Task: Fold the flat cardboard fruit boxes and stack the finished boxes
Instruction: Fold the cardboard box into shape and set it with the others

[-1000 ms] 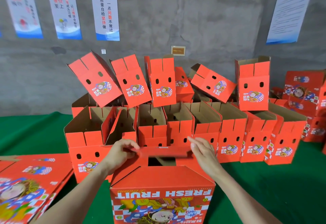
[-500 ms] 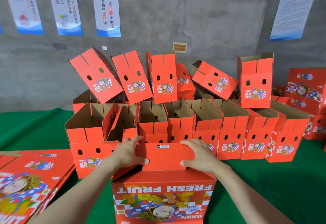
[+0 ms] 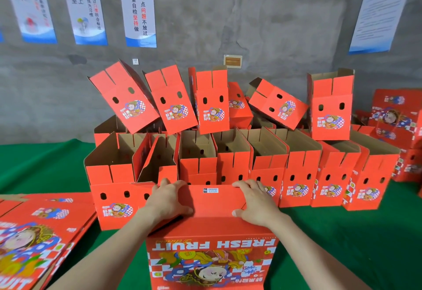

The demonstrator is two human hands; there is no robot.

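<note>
On the green table (image 3: 347, 244), before the folded boxes (image 3: 299, 171), stands the fruit box (image 3: 212, 264) — left hand (image 3: 169, 200) and right hand (image 3: 257, 203) each clasping one end of its top flap (image 3: 214, 206).

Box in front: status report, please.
Left hand and right hand grip top flap at its ends. Box upright, not stacked yet. Folded boxes close behind.

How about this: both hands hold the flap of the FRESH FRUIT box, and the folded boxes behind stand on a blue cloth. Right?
Nearly: in the head view the cloth is green, not blue. Left hand and right hand do hold the flap.
</note>
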